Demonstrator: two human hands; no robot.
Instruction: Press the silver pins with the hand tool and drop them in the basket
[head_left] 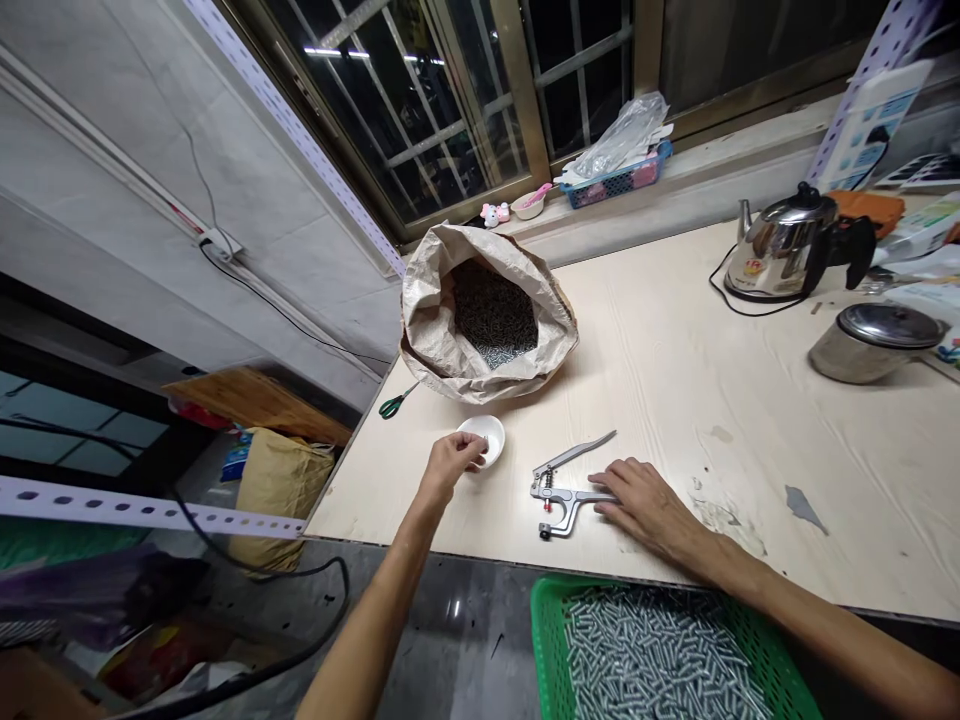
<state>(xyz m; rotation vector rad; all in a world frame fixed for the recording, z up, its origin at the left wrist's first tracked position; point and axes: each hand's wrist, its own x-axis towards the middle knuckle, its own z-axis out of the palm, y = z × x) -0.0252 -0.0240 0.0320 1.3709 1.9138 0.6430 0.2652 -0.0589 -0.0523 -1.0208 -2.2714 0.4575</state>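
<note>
My left hand point(454, 464) is at a small white bowl point(493, 428), thumb and fingertips pinched together over its inside. Whatever is between those fingertips is too small to make out. To the right, a pair of hand-press pliers point(564, 496) lies on the table, its two grey handles spread apart. My right hand point(643, 505) rests with fingers stretched over the end of the lower handle; the handle's tip is hidden beneath it. Behind the bowl stands an open paper-lined sack point(427, 290) full of small dark metal pieces.
A green basket point(544, 640) of short metal tubes sits below the table's front edge. Green-handled scissors point(391, 406) lie left of the sack. A steel kettle point(780, 245) and a lidded metal pot point(862, 350) stand at the right. A blue basket point(619, 180) is on the windowsill.
</note>
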